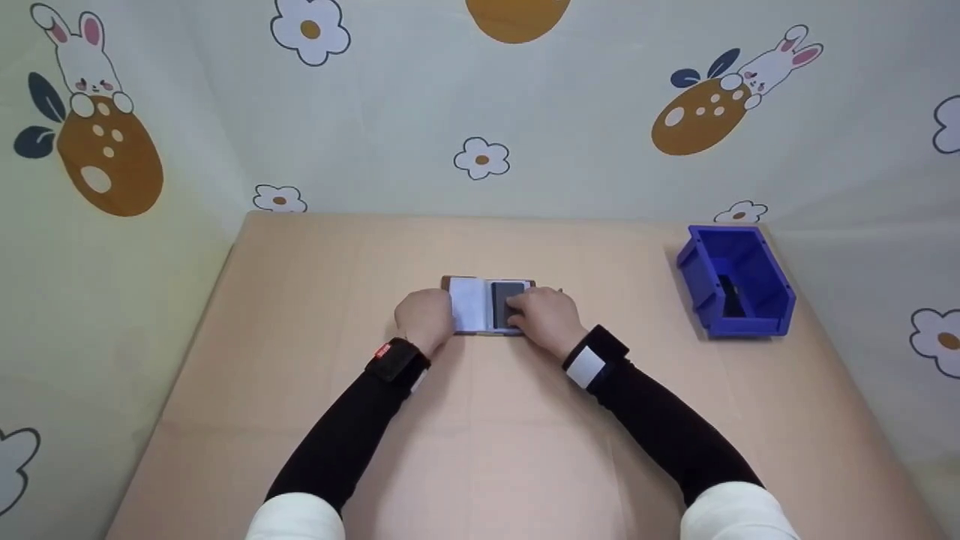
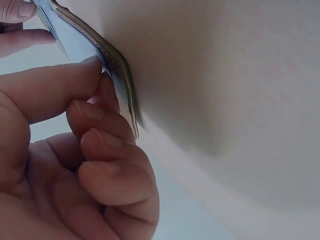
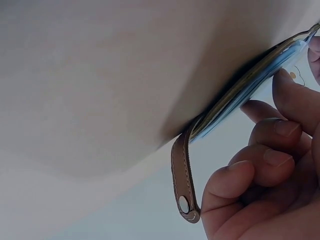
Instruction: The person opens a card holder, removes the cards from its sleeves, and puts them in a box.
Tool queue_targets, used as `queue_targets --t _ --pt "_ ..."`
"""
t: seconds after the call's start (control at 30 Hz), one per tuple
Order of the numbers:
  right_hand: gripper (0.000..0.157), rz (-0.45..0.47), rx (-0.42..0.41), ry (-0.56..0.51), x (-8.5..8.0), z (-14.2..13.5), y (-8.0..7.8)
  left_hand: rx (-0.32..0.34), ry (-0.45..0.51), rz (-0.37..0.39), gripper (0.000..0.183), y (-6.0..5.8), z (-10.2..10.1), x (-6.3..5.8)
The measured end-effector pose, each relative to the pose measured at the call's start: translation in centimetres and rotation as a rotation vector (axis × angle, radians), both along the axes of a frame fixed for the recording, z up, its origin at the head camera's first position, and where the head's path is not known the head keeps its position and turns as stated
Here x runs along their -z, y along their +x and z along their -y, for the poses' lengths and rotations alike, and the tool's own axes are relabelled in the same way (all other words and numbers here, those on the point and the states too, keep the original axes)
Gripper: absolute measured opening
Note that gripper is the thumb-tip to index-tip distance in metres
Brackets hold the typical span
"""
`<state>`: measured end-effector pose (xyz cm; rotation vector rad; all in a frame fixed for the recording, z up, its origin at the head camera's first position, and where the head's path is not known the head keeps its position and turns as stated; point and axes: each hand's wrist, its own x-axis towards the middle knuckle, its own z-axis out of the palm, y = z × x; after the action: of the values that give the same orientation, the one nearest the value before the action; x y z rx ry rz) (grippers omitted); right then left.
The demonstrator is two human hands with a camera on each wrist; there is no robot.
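A person's L grip [image 1: 425, 319] pinched the left edge of an open brown leather card wallet w/ pale plastic sleeves [image 1: 469, 307], apparently to steady it, btwn both grips, on or just over the wood-toned worktop [image 1: 480, 457]. R grip [image 1: 552, 318] had fingertips on a dark rectangular card [image 1: 500, 307]; pinching or only pressing, can't tell. A brown stitched strap w/ silver snap [image 3: 181, 175] stood loose beside R grip, likely unfastened so the wallet could open. Well right of R grip: a blue open-front plastic bin [image 1: 748, 326], black item [image 1: 729, 296] inside.
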<state>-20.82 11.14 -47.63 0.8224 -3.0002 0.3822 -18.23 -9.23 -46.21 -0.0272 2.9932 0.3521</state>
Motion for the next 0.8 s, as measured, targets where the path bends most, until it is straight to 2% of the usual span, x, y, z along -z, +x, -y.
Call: queue_targets --t 0.3,0.6,0.8 --pt "0.012 -0.019 -0.007 0.016 -0.3 0.1 0.2 0.013 0.012 -0.016 0.012 0.1 0.1 -0.2" --pt "0.025 0.015 0.078 0.01 -1.7 -0.6 -0.2 0.022 0.024 0.011 0.012 0.1 0.2 -0.2" --pt "0.021 -0.002 0.084 0.009 -1.7 -1.5 -0.5 0.008 0.039 0.015 0.012 0.1 0.2 -0.1"
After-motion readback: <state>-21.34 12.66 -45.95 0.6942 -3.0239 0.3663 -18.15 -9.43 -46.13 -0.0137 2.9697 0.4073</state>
